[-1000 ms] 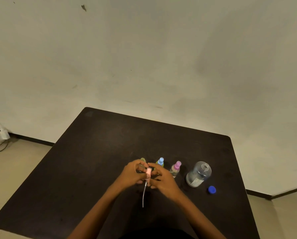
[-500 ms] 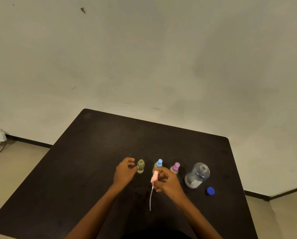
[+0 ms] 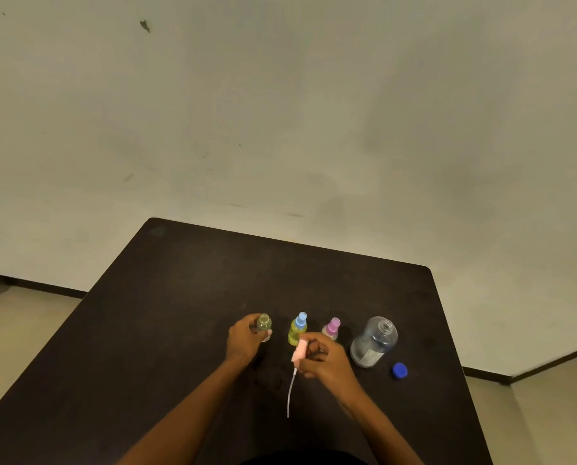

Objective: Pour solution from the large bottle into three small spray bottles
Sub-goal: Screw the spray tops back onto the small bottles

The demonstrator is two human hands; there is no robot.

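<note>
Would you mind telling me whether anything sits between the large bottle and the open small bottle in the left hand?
Yes. Two capped spray bottles, the blue-topped one and the purple-topped one, stand in the row between the large bottle and the open small bottle. The right hand, holding the pink sprayer head, hangs just in front of them.

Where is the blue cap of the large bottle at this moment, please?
In the head view, the blue cap lies on the dark table at the right end of the row, just right of the open large bottle.
</note>
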